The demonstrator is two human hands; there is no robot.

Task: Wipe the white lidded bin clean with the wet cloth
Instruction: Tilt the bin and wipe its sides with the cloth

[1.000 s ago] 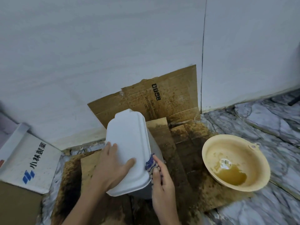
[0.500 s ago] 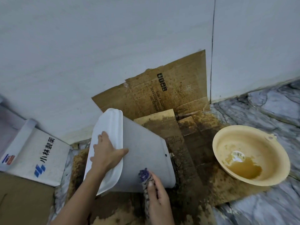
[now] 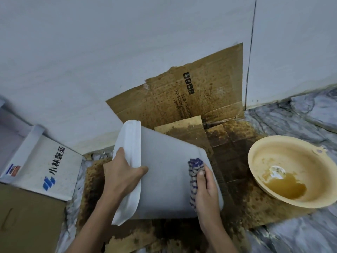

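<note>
The white lidded bin (image 3: 167, 178) is tipped far over to the left on stained cardboard, its lid (image 3: 128, 168) facing left and its side wall turned up. My left hand (image 3: 121, 177) grips the lid's rim, thumb across onto the wall. My right hand (image 3: 207, 190) presses a blue-and-white checked wet cloth (image 3: 194, 172) against the wall near the bin's base end. The bin's underside and far wall are hidden.
A beige basin (image 3: 264, 157) holding brown water sits at the right on the marble floor. Stained cardboard (image 3: 200, 94) leans against the white wall behind. A white printed carton (image 3: 42, 161) and a brown box (image 3: 23, 220) lie at the left.
The bin has been tipped from nearly upright over onto its side. My right hand with the cloth has shifted up onto the upturned wall near the base.
</note>
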